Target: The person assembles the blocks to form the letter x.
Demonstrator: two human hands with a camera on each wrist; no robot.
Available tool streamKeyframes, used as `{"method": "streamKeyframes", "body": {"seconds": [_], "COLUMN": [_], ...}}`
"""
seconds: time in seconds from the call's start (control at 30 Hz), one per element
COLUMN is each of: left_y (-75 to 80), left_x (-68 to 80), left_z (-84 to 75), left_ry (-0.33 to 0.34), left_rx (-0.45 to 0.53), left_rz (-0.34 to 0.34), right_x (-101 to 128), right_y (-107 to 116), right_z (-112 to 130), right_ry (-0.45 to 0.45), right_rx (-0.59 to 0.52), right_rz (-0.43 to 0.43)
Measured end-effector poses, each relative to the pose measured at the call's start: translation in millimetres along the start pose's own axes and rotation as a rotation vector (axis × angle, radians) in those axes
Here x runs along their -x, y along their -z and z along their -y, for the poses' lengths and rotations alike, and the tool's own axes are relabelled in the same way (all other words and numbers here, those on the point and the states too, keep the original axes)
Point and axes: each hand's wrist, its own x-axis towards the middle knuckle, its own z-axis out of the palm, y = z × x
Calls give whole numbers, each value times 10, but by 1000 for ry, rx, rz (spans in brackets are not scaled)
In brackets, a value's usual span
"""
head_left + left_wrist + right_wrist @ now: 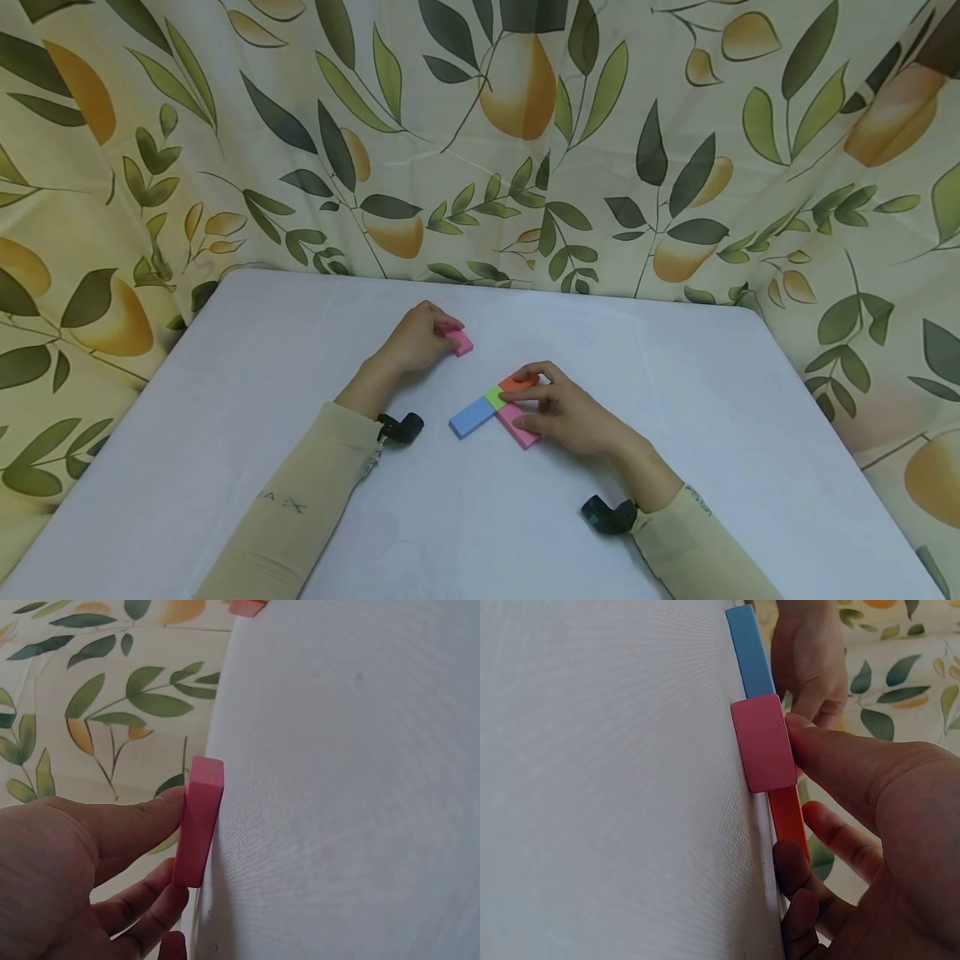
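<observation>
My left hand (420, 337) pinches a pink block (201, 821) between thumb and fingertips, near the far side of the table. To the right, several flat blocks lie against each other on the cloth: a long blue block (472, 417), a small green block (495, 397), an orange block (517, 382) and a second pink block (765, 742). My right hand (573, 412) spreads its fingers over this group. Its thumb touches the pink block, and other fingertips rest at the green and orange blocks. The fingers partly cover the orange and pink blocks.
A white cloth (420, 517) covers the table. Behind it and at both sides hangs a curtain (480, 225) patterned with leaves and fruit. Each wrist carries a small black camera, one at the left cuff (402, 428) and one at the right cuff (609, 515).
</observation>
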Motion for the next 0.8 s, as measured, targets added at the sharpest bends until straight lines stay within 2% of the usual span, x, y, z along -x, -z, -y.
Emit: {"method": "streamKeyframes", "body": {"seconds": [0.57, 0.8], "left_y": [12, 12], "left_x": [31, 28], "left_z": [-25, -17], "left_ry": [34, 9], "left_rx": [34, 29], "left_rz": [24, 24], "right_x": [13, 5], "right_y": [-1, 2], "right_z": [31, 10], "right_ry": [-18, -5], "right_rx": [-3, -12], "right_rz": [6, 0]}}
